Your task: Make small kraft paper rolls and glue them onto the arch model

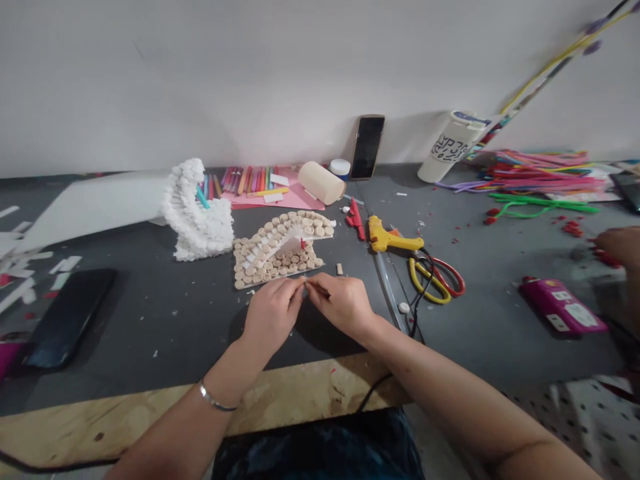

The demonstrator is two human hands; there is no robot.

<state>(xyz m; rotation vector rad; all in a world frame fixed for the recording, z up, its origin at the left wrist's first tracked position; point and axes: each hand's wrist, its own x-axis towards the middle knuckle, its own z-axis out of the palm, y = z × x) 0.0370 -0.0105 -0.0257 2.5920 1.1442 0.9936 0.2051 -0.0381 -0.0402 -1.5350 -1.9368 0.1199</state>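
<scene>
Nearest us, both forearms lie over the near edge of the tabletop [165, 320], w/ a bracelet [215, 400] on the left wrist. The left hand [273, 313] and right hand [340, 303] meet fingertip to fingertip at abt the middle of the tabletop. Both are pinched narrow on a small pale bit [305, 283] that's too tiny for us to say what it is. Just beyond the fingertips lies a board of round discs [280, 250], and a loose peg [339, 269] sits beside its right corner. Right of the hands are a yellow glue gun [390, 239] and scissors [437, 277], w/ a black cord [417, 303] running back toward the near edge. A black phone [67, 317] lies toward the left edge, and a white fluffy shape [197, 217] stands behind it. A 2nd phone [367, 147] leans on the wall at the far edge. Another person's hand [620, 247] shows at the right edge. Risks, as we judge them: the bit is so small that a loose pinch could drop it among the scraps. Also, the right forearm lies near the cord, so a snag could drag the glue gun.
</scene>
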